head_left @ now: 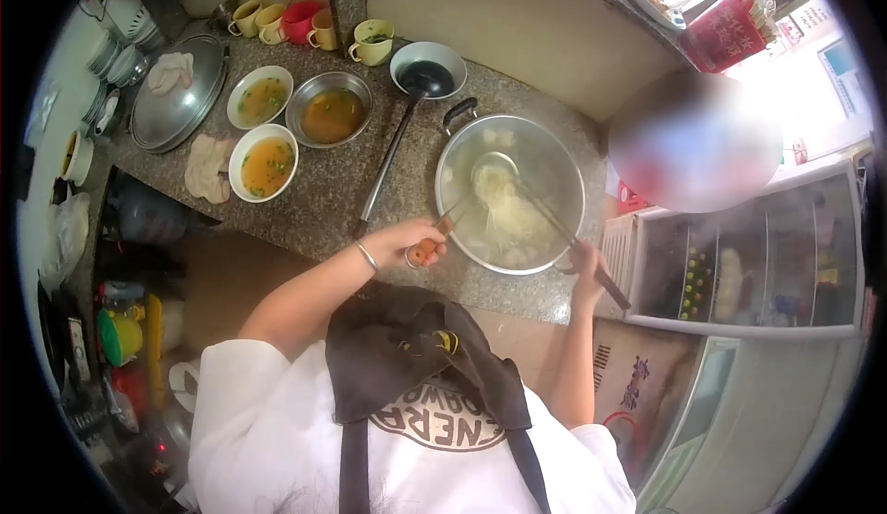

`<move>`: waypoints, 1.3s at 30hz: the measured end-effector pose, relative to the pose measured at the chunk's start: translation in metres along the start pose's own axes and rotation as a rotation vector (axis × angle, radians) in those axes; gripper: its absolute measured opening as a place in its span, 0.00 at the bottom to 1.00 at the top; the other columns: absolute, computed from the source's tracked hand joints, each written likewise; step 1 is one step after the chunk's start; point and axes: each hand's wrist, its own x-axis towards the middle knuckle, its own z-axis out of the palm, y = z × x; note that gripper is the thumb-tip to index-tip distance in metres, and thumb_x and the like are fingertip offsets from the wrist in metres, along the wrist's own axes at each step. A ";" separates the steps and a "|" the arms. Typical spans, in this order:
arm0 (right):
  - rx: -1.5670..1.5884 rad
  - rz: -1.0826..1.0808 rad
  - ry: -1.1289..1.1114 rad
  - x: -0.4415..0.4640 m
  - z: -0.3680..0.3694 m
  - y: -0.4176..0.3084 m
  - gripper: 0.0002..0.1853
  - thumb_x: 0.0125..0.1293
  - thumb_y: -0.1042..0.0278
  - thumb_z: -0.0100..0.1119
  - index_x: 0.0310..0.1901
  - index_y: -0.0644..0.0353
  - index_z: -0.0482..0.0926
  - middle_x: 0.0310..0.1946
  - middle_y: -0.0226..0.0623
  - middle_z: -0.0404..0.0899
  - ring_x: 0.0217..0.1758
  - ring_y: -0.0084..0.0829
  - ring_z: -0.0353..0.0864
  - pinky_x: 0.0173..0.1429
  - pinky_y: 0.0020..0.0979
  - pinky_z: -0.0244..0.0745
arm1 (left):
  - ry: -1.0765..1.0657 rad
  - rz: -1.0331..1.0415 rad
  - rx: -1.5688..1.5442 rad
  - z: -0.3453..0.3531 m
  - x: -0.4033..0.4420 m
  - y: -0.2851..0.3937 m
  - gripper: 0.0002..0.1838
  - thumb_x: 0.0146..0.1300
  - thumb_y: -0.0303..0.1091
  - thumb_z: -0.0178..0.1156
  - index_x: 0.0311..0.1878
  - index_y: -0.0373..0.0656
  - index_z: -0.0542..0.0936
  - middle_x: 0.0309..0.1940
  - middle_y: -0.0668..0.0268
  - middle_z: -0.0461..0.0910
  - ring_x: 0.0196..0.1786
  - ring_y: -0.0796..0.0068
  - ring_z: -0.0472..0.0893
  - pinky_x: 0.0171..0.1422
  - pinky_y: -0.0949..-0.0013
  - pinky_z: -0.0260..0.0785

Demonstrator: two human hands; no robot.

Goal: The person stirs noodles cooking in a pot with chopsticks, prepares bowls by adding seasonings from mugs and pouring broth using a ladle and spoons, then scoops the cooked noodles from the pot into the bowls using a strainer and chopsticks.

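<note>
In the head view, my left hand is closed around the wooden handle of a strainer. Its round metal head is in the big steaming pot. Pale noodles lie in and over the strainer head and trail into the cloudy water. From the pot's right side, my right hand grips a pair of long chopsticks, whose tips reach to the noodles. Several pale lumps float around the noodles; steam blurs them.
Left of the pot, a dark ladle rests in a grey bowl. Beyond it stand a metal bowl of broth and two white soup bowls. Several mugs line the wall. A glass-fronted cabinet is at right.
</note>
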 end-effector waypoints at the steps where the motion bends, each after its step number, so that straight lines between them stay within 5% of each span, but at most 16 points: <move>1: 0.054 -0.034 0.020 -0.004 -0.005 0.003 0.18 0.65 0.59 0.48 0.36 0.69 0.76 0.31 0.37 0.78 0.35 0.27 0.76 0.42 0.27 0.70 | -0.031 0.024 -0.079 -0.003 -0.004 -0.001 0.08 0.61 0.28 0.49 0.40 0.36 0.64 0.26 0.62 0.72 0.20 0.78 0.73 0.19 0.77 0.66; 4: -0.058 -0.119 0.066 -0.011 -0.020 0.045 0.18 0.65 0.57 0.49 0.37 0.69 0.75 0.29 0.35 0.77 0.33 0.25 0.76 0.38 0.26 0.71 | -0.071 0.032 -0.168 -0.016 -0.014 0.003 0.05 0.61 0.27 0.48 0.37 0.38 0.63 0.25 0.64 0.71 0.20 0.79 0.72 0.20 0.78 0.67; 6: -0.262 0.081 0.053 -0.022 -0.019 0.046 0.15 0.65 0.61 0.46 0.37 0.67 0.77 0.32 0.39 0.78 0.37 0.29 0.77 0.43 0.29 0.70 | -0.089 0.033 -0.179 -0.023 -0.023 0.008 0.05 0.61 0.26 0.48 0.37 0.38 0.63 0.25 0.64 0.71 0.20 0.78 0.72 0.20 0.77 0.67; 10: -0.597 -0.141 0.148 -0.033 0.002 0.012 0.14 0.65 0.63 0.48 0.34 0.65 0.78 0.25 0.38 0.78 0.30 0.31 0.78 0.36 0.31 0.71 | -0.002 0.027 -0.020 -0.036 -0.026 0.017 0.06 0.61 0.26 0.48 0.37 0.38 0.63 0.25 0.64 0.71 0.20 0.77 0.73 0.20 0.74 0.68; 12: -0.571 -0.226 0.160 -0.044 0.021 -0.015 0.13 0.64 0.65 0.49 0.33 0.66 0.78 0.23 0.36 0.78 0.27 0.29 0.78 0.32 0.30 0.72 | 0.041 0.020 0.055 -0.034 -0.027 0.026 0.06 0.60 0.26 0.49 0.36 0.38 0.63 0.24 0.64 0.71 0.20 0.76 0.73 0.20 0.72 0.69; 16: -0.145 0.060 -0.018 -0.052 0.070 -0.021 0.14 0.66 0.67 0.47 0.35 0.70 0.77 0.26 0.39 0.78 0.30 0.25 0.80 0.36 0.24 0.74 | 0.044 -0.025 0.436 -0.038 -0.016 0.037 0.04 0.57 0.25 0.45 0.34 0.36 0.63 0.23 0.61 0.70 0.19 0.72 0.75 0.21 0.69 0.71; 18: 0.128 0.067 0.084 -0.045 0.089 -0.012 0.15 0.66 0.64 0.47 0.37 0.71 0.76 0.29 0.40 0.78 0.32 0.26 0.80 0.38 0.25 0.75 | 0.116 -0.073 0.824 -0.030 -0.017 0.045 0.06 0.58 0.25 0.44 0.36 0.33 0.63 0.23 0.57 0.71 0.20 0.68 0.76 0.21 0.66 0.72; 24: -0.087 0.013 0.075 -0.034 0.088 -0.014 0.17 0.67 0.63 0.47 0.38 0.72 0.76 0.29 0.40 0.78 0.32 0.27 0.79 0.39 0.25 0.74 | 0.036 -0.160 0.965 -0.028 -0.010 0.057 0.13 0.57 0.26 0.45 0.43 0.27 0.63 0.26 0.53 0.73 0.21 0.66 0.79 0.20 0.65 0.73; 30: 0.026 0.079 0.127 -0.048 0.075 -0.018 0.16 0.67 0.64 0.49 0.38 0.72 0.76 0.30 0.40 0.79 0.30 0.26 0.80 0.39 0.25 0.75 | -0.042 -0.189 0.313 -0.033 -0.012 0.053 0.06 0.59 0.27 0.47 0.28 0.36 0.66 0.22 0.63 0.72 0.20 0.75 0.75 0.20 0.73 0.72; 35: 0.143 0.030 0.266 -0.063 0.050 -0.024 0.15 0.68 0.64 0.47 0.38 0.70 0.76 0.31 0.40 0.78 0.32 0.27 0.80 0.38 0.25 0.75 | -0.114 -0.210 -0.140 -0.030 -0.008 0.040 0.06 0.63 0.28 0.43 0.32 0.36 0.65 0.25 0.66 0.70 0.21 0.82 0.72 0.20 0.80 0.70; 39: 0.184 0.012 0.471 -0.107 0.011 -0.049 0.14 0.66 0.64 0.46 0.33 0.68 0.76 0.26 0.37 0.78 0.28 0.26 0.79 0.35 0.24 0.75 | -0.259 -0.198 -0.212 -0.027 -0.001 0.018 0.06 0.64 0.29 0.43 0.34 0.37 0.64 0.27 0.67 0.70 0.22 0.82 0.72 0.23 0.79 0.71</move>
